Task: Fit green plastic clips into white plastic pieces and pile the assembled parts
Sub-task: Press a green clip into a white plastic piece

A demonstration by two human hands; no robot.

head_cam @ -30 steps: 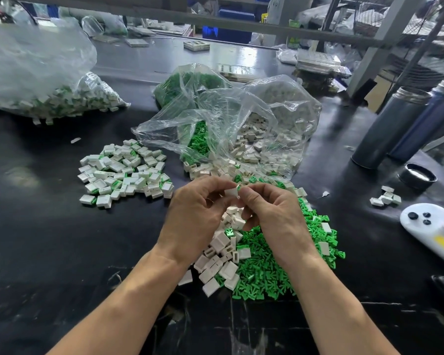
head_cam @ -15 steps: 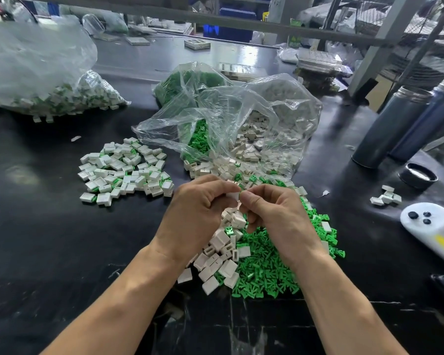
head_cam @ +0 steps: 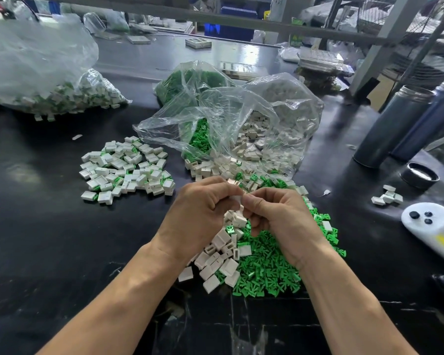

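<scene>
Pinching a small white piece (head_cam: pixel 237 200) between them, the left hand (head_cam: pixel 199 219) and right hand (head_cam: pixel 280 221) meet fingertip to fingertip above the loose heap on the black table (head_cam: pixel 36 252). Both hands have their fingers curled in tight around the piece; only a sliver of white shows between the thumbs, and whether a green clip is in it cannot be told.

Places below are given from the hands. Directly beneath them lies the heap: white pieces (head_cam: pixel 221 254) under the left hand, green clips (head_cam: pixel 267 272) spread under and to the right of the right hand, the two kinds touching and mixing along the middle. Just behind the hands, an open clear bag (head_cam: pixel 228 119) spills more white pieces and green clips onto the table. Behind that bag sits another bag of green clips (head_cam: pixel 187 80). To the left and a little behind, apart from the heap, lies the pile of assembled parts (head_cam: pixel 126 170), white with green showing at their edges. Far left and well behind, a big clear bag (head_cam: pixel 31 67) holds more such parts. To the right, a few white pieces (head_cam: pixel 387 197) lie alone; near them are a black cap (head_cam: pixel 419 178) and a white object (head_cam: pixel 431 224) with dark dots. Behind the cap stand two dark cylinders (head_cam: pixel 395 124).
</scene>
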